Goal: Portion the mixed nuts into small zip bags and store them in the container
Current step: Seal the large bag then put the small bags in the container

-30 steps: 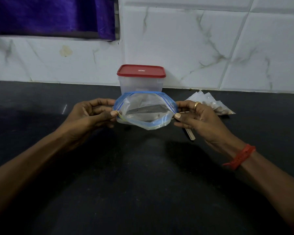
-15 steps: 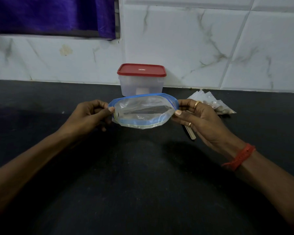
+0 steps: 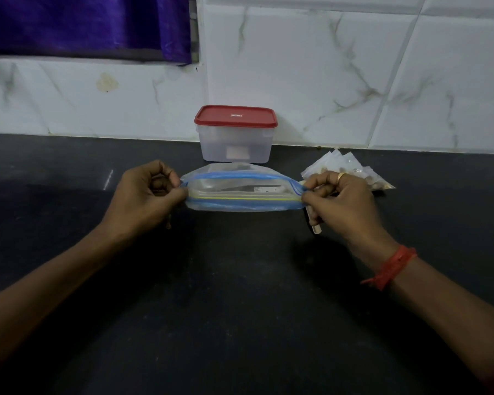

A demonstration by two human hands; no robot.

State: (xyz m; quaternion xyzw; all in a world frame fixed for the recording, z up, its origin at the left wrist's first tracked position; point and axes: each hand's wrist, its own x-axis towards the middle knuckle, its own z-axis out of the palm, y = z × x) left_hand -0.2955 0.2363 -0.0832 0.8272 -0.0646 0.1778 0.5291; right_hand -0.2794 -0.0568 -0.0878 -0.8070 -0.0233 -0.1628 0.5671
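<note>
From the head camera, a clear zip bag (image 3: 241,192) is stretched sideways between the two hands, above the dark counter (image 3: 240,323). The left hand (image 3: 146,195) pinches the bag's left end between thumb and curled fingers. The right hand (image 3: 344,202) pinches the right end the same way, and a gold ring (image 3: 341,175) shows on one of its fingers. The bag's mouth faces up and toward the camera. Its blue strips are drawn into a narrow slit, and a thin yellow line runs along the near edge. What is inside the bag cannot be told through the plastic.

Just behind the bag, against the white tiled wall (image 3: 325,67), stands the container (image 3: 234,145), translucent, with its red lid (image 3: 236,116) on. To the right of the container, beyond the right hand's knuckles, a pile of small bags (image 3: 354,171) lies on the counter with brownish pieces showing inside. A pale flat stick (image 3: 316,228) pokes out from under the right hand. A red thread band (image 3: 391,266) circles the right wrist. A purple cloth (image 3: 83,24) hangs at the upper left.
</note>
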